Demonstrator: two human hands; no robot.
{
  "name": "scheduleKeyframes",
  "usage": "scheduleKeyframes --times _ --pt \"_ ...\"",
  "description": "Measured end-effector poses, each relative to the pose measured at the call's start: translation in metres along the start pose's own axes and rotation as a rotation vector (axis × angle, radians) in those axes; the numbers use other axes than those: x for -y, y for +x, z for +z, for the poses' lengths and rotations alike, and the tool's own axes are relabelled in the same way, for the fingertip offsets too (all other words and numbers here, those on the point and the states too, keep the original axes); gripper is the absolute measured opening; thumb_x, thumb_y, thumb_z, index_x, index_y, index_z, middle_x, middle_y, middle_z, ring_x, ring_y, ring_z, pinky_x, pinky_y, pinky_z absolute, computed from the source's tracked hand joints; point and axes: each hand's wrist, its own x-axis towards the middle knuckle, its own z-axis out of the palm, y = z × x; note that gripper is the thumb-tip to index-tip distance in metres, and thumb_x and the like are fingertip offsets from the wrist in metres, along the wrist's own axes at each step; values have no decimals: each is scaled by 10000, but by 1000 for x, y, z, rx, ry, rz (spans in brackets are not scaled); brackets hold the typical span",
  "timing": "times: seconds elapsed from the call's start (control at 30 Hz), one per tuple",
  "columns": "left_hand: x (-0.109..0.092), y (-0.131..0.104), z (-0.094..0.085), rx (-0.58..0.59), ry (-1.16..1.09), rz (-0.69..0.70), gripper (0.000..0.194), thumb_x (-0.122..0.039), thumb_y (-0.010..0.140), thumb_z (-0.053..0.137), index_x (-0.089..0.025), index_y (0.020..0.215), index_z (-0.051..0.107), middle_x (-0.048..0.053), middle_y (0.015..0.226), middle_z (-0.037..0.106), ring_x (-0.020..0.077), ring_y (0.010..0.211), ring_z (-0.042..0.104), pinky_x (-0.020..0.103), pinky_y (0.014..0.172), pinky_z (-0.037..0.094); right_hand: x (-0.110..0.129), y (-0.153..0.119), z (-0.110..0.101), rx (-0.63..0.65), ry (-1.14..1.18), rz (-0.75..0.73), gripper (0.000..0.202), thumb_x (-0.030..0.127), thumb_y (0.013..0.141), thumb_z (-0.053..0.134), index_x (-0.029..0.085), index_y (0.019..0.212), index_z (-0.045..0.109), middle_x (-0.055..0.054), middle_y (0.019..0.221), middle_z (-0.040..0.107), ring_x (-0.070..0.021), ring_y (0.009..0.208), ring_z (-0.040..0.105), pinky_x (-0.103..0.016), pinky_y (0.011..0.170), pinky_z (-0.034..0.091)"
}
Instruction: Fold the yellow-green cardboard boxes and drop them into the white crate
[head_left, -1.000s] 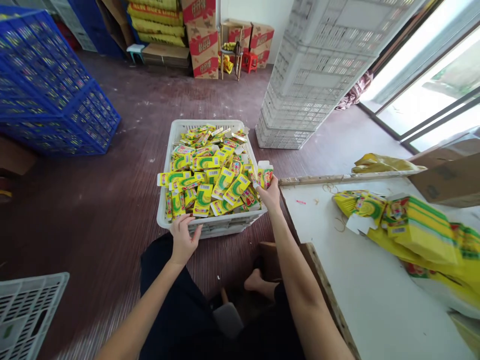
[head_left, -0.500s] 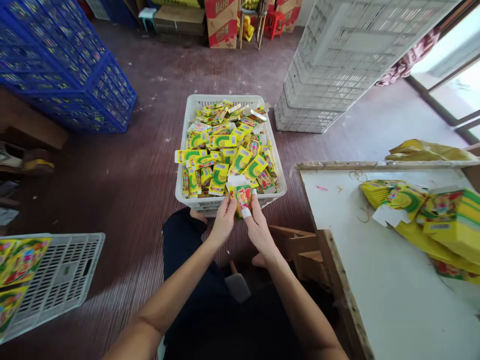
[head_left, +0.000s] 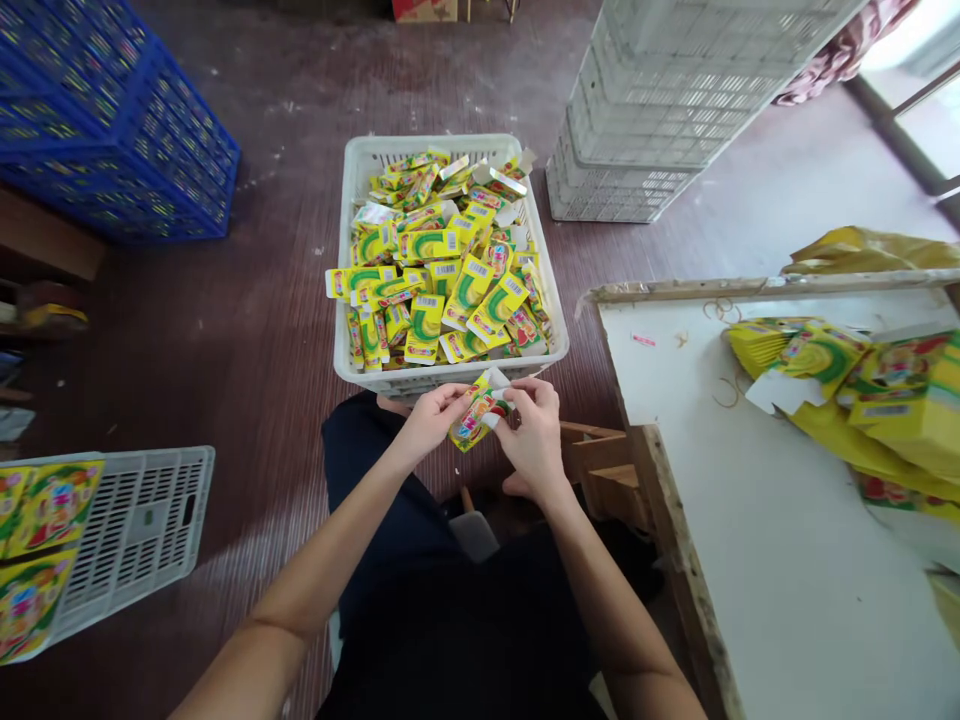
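Between my two hands is a small yellow-green printed carton (head_left: 471,418), tilted, with a white flap standing open at its upper end. My left hand (head_left: 433,424) pinches its left side between thumb and fingers. At the flap end, my right hand (head_left: 534,425) grips the carton with thumb and bent fingers; white wraps cover some of its fingertips. Just beyond my hands, a white plastic basket (head_left: 553,300) on the floor is heaped with many similar small cartons (head_left: 425,328), some with flaps open.
To the right stands a white-topped table (head_left: 720,480) bearing flattened yellow cartons (head_left: 814,365) and rubber bands (head_left: 726,392). Stacked blue crates (head_left: 169,150) rise at left, stacked white crates (head_left: 637,110) at right. A grey crate (head_left: 142,520) with larger yellow boxes (head_left: 56,505) sits at lower left.
The carton has turned from nearly upright to slanting, with its flap end to the upper right. My right hand has shifted up to that end. The view has tipped downward.
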Motion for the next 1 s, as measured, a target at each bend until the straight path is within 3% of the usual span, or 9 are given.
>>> scheduleKeyframes --times 0.1,0.2,0.3,0.37,0.53,0.73,1.0 --pt "4 -2 3 -45 -4 -7 422 -512 746 656 -167 989 670 68 865 755 219 784 703 326 703 563 -2 -8 5 -54 26 91 231 163 719 610 220 943 595 -84 1011 520 -251 931 541 -442 810 515" --pt "4 -4 7 -108 106 59 371 -467 777 636 -169 994 679 77 920 758 223 819 702 333 738 555 -3 -12 8 -33 117 200 267 192 704 614 216 964 561 -47 933 540 -185 747 556 -371 714 525" --pt "0 -8 8 -142 217 121 297 -418 796 624 -188 970 696 64 952 757 220 860 699 332 785 545 -5 -12 6 51 287 319 174 269 699 655 224 813 532 34 708 536 -122 545 491 -284 568 483" --pt "-2 -11 8 -160 273 148 276 -402 772 657 -199 952 706 57 954 757 223 877 697 335 806 541 -6 -12 4 85 430 425 222 338 685 685 229 730 497 70 594 491 -105 487 457 -243 489 437" --pt "-2 -18 10 -160 383 243 243 -375 754 700 -239 953 725 45 986 750 223 905 687 344 837 535 -8 -16 2 118 735 654 318 402 636 721 233 708 461 95 563 486 -65 377 420 -186 339 353" --pt "-2 -17 7 -142 492 333 223 -367 803 661 -253 982 729 40 985 747 209 887 690 325 827 545 -7 -18 -2 204 954 737 302 404 644 700 226 813 524 89 611 548 -57 363 490 -173 339 411" --pt "-3 -16 7 -117 559 364 247 -399 825 641 -260 1010 727 38 982 747 204 868 692 308 816 550 -1 -17 -8 234 1070 787 374 412 621 734 239 854 499 93 623 584 -55 340 491 -173 329 423"
